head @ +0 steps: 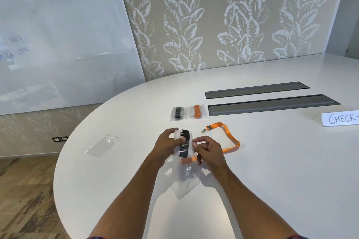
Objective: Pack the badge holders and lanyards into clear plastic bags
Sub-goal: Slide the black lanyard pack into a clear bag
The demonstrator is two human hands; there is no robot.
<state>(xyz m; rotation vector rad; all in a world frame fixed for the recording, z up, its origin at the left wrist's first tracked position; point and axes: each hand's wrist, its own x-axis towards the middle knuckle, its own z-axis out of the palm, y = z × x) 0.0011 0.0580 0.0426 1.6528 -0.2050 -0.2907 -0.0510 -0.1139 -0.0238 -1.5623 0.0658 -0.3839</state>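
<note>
A: What is held by the fingers (181, 140)?

B: A badge holder with a folded black lanyard (185, 142) is pinched by the left hand (168, 144) at the middle of the frame. By the right hand (207, 150) the edge of a clear bag (186, 185) is grasped, it seems.

A: Which step is in hand?

B: The third set is judged to be going into its bag. Next, the mouth must be kept open.

A: And around?

B: An orange lanyard (231, 137) lies right of the hands on the worktop (272, 170); two packed bags (187, 112) lie above; an empty bag (102, 145) lies left.
</note>
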